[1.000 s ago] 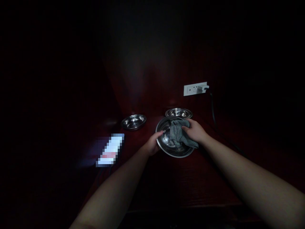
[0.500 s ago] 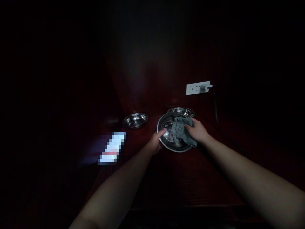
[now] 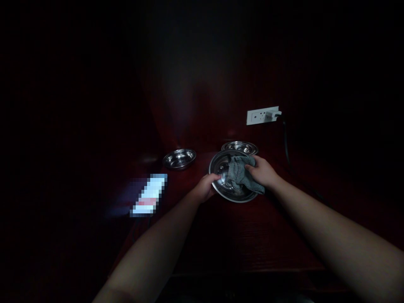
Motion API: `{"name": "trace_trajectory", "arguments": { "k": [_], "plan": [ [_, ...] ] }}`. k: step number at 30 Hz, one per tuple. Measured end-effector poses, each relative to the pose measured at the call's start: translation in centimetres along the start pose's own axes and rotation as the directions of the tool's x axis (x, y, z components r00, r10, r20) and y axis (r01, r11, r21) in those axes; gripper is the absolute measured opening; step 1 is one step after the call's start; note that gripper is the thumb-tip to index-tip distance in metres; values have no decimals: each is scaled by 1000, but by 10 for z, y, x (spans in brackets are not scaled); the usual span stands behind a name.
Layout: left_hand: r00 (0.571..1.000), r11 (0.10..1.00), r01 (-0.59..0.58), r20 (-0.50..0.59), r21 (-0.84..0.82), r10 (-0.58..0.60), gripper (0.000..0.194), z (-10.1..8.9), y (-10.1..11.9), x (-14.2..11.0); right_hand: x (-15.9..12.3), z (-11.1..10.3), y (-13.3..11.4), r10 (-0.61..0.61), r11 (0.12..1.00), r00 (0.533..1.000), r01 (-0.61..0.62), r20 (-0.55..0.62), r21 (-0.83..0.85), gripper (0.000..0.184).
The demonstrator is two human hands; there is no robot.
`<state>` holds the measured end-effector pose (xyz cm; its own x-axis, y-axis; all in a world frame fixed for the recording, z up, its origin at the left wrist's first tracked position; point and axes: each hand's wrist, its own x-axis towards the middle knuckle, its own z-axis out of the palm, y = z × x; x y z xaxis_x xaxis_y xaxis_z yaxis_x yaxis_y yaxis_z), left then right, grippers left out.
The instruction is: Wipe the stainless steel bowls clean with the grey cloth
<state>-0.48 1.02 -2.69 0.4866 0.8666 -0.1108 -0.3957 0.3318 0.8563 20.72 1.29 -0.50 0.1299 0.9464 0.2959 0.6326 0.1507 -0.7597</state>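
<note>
Grey-green cloth (image 3: 241, 172) over a stainless-steel bowl (image 3: 221, 187)

Head view: below and left of the wall socket (image 3: 257, 117), your left hand (image 3: 204, 189) pinches the bowl's rim, thumb inside. Your right hand (image 3: 261, 171) grips the cloth under its thumb, over the bowl's right side. Nearer the socket, partly hidden, sits a metal dish (image 3: 240, 147); farther left, a shallow metal bowl (image 3: 179, 160). Farthest left, a lit screen (image 3: 149, 194) is pixelated, unreadable.

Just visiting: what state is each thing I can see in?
Bowl: tilted, rim gripped by the left hand.
Cloth: bunched in the right hand, against the bowl's inside.
Left dish: upright.
Far dish: upright, partly hidden behind the bowl.
Screen: lit, contents blurred.
Socket: plug inserted.
Cord: running down from the plug.
</note>
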Motion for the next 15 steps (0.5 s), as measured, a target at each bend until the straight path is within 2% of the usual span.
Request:
{"name": "trace_trajectory", "arguments": {
  "k": [8, 15],
  "plan": [
    [999, 997, 52, 11, 55, -53, 25, -3, 2, -2, -2, -2, -3, -20, 999, 999, 18, 48, 27, 30],
    [998, 1000, -13, 69, 4, 12, 41, -2, 0, -2, 1, 2, -1, -22, 999, 998, 24, -52, 38, 23]
  ]
}}
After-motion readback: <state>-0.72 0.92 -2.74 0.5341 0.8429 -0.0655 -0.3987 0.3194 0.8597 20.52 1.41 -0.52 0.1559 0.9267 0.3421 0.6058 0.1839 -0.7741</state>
